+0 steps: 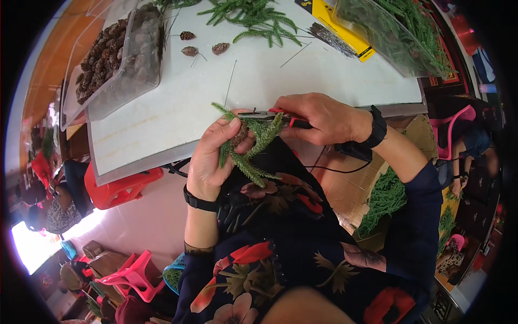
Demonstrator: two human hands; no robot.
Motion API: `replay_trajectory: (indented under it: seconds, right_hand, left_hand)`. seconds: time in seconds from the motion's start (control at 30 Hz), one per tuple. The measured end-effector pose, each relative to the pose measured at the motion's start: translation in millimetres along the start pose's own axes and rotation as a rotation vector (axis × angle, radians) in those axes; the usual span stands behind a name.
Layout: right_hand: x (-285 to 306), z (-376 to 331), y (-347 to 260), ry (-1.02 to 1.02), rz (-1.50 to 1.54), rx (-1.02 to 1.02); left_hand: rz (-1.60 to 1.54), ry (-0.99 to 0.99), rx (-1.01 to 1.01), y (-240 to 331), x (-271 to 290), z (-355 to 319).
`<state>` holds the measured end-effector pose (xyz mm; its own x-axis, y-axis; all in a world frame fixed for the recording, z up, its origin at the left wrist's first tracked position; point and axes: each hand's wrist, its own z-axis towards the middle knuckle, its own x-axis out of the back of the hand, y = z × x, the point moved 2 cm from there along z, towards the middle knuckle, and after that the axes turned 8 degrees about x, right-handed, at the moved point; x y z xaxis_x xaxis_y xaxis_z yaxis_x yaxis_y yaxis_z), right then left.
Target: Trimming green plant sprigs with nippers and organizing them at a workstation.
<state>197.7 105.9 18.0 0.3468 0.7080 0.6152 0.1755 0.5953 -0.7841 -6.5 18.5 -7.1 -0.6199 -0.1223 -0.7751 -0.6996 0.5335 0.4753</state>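
Left hand (218, 143) holds the green sprig (262, 141) and pine cone (239, 136) between thumb and fingers; right hand (319, 119), just beside it, grips the red-handled pliers (263, 115). Expect a light, flexible sprig (cone scales may be brittle): hold its stem.

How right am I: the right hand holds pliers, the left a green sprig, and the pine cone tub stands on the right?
Wrong side: the head view shows the pine cone tub standing on the left. The right hand does hold pliers, the left hand a green sprig.
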Motion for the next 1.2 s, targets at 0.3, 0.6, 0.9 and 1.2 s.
replay_trajectory:
  seconds: [0.3,0.6,0.9,1.2]
  right_hand:
    - [-2,-3,-6,0.027,-0.009,-0.073]
    - [-8,-2,-11,0.097,0.015,-0.194]
    - [-8,0,-14,0.048,0.181,-0.209]
    - [-4,-7,-18,0.102,0.075,-0.237]
  left_hand:
    - [0.081,0.06,-0.118,-3,-2,1]
    - [0.362,0.25,-0.308,-2,-4,-2]
    - [0.409,0.284,-0.319,-3,-1,-2]
    - [0.525,0.255,-0.307,0,-10,-2]
